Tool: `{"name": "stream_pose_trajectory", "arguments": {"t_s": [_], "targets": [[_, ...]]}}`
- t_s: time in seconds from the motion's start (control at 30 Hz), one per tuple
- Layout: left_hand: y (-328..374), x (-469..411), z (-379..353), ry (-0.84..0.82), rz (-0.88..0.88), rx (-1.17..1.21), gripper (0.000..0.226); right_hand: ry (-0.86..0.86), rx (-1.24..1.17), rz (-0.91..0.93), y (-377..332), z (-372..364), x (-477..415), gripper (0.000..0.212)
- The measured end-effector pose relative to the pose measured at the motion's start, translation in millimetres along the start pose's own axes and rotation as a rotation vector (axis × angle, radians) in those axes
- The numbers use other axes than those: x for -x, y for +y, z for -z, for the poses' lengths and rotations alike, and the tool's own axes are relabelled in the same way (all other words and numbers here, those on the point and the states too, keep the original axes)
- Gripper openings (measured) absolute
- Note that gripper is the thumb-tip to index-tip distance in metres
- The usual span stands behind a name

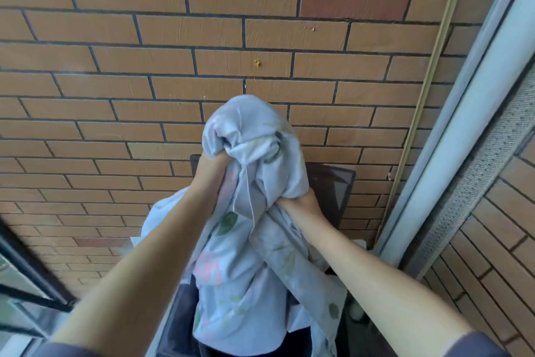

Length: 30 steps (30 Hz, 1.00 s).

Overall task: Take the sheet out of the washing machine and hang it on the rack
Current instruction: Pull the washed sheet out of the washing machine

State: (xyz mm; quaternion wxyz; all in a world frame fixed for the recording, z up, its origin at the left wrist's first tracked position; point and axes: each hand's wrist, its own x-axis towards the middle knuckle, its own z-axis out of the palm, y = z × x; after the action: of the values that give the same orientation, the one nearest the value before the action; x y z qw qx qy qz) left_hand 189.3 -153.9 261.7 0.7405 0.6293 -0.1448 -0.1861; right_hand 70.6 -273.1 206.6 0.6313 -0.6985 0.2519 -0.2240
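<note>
**Sheet lifted above the washer, held in both hands**

Wall [144,67]: brown brick, filling the background. No rack can be identified in this view. A pale pipe [463,125] runs up the right side and a dark frame [29,264] crosses the lower left.

Sheet [249,255]: pale blue with a leaf and flower print, gathered into one thick rope. Its long axis runs near vertical. The bunched head stands above both hands against the wall. The body hangs between the forearms, and the lower end drops out of view at the washer [176,322]. Whether that end has cleared the drum cannot be told.

Lid [333,191]: dark, raised, and directly behind the sheet and hands.

Left hand [210,167]: clenched round the sheet just under the bunched head. It is the higher hand and the farther from the camera.

Right hand [301,203]: clenched round a fold on the sheet's right side. It is lower and nearer the camera, and stands apart from the left hand with cloth between them.

Judgement: most of the sheet's length lies below the hands, not above. The coming move probably calls for more upward haul, or a fresh grip lower down. The right hand is better placed for that grip. The trailing end could snag on the washer rim.
</note>
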Motion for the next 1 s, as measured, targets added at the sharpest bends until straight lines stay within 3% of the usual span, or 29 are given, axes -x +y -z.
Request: {"name": "stream_pose_trajectory", "arguments": {"t_s": [0.03,0.17,0.37,0.57,0.73,1.0], "targets": [[2,4,5,-0.065,-0.051,-0.005,0.009,-0.002,-0.018,0.028,-3,2,-2,0.016],[3,14,27,-0.175,-0.172,0.081,0.046,-0.066,-0.019,0.113,-25,8,-5,0.017],[15,74,29,0.068,-0.313,0.069,0.047,-0.249,-0.027,0.160,-42,13,-8,0.032],[43,138,29,0.278,-0.438,0.012,0.043,-0.434,-0.095,0.233,-60,13,8,0.030],[58,189,46,0.486,-0.444,-0.025,0.044,-0.589,-0.126,0.264,-71,-10,35,0.043],[77,297,101,0.760,-0.485,-0.020,0.047,-0.807,-0.103,0.327,-86,-72,106,0.048]]}}
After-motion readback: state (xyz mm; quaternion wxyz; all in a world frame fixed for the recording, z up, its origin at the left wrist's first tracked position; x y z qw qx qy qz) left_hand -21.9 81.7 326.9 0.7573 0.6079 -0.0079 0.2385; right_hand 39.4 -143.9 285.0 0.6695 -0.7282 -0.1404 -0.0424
